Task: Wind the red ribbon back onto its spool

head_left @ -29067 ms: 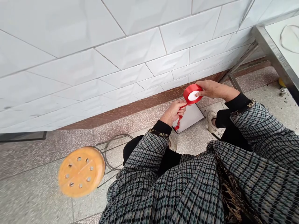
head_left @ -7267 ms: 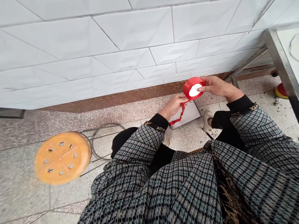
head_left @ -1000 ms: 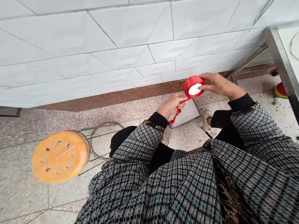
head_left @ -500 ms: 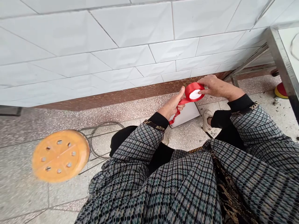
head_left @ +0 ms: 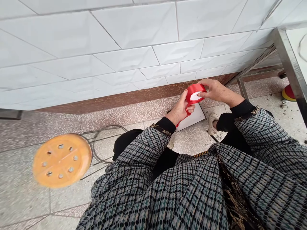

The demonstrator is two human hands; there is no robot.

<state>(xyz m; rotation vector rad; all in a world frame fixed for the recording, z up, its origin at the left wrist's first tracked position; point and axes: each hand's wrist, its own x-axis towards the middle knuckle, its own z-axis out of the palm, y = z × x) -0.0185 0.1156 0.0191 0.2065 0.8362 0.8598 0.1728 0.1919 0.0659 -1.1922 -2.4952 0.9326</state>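
Between my two hands is a roll of red ribbon (head_left: pixel 191 91) with a white core. My right hand (head_left: pixel 214 90) grips the roll from its right side, the thumb pressed against the core and the fingers over the outer rim. My left hand (head_left: pixel 180 108) is closed around the ribbon at the roll's left side, its thumb up against the red edge. A loose red length hangs out below the left fingers toward the sleeve. Under the hands a flat white board or box (head_left: pixel 194 117) with a dark edge lies on the floor, partly covered by my left hand and arm.
An orange round stool (head_left: pixel 62 159) with holes in its seat and metal legs stands at left. A white tiled wall (head_left: pixel 144 32) runs ahead. At right is a metal-framed table (head_left: pixel 289 64), with a red and yellow object (head_left: pixel 289 93) beneath and small dark bits scattered about.
My right hand and the roll have shifted left, toward my left hand. My left hand has moved slightly right, and the ribbon span between them has shortened.
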